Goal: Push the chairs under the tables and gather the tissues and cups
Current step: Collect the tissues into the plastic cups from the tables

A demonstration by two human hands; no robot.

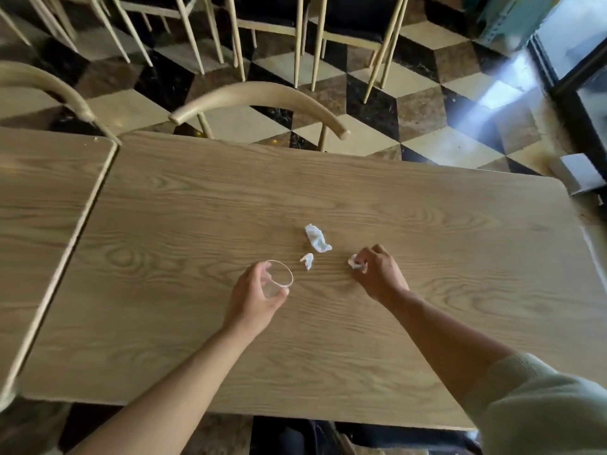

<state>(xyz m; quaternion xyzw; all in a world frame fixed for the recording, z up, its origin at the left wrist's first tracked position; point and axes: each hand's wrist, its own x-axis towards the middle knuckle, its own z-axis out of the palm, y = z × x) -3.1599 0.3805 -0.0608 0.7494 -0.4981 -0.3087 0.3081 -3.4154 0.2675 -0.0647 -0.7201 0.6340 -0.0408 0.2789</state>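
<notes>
Cup [278,279] sits in left grip [254,298]; right grip [377,274] pinches tissue [354,261].

Tiled floor [423,110] in black, brown and cream cube shapes, far past the grip. Bright patch of light [499,93] up to the right of the grip. Dark-framed glass door [578,77] further right.

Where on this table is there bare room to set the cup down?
Bare wood runs left of the left hand and its clear cup to the table seam, along the far edge by the chair back, and at the right end. Crowded: the middle, between the hands, holds two loose tissues; the right hand grips a third.
</notes>
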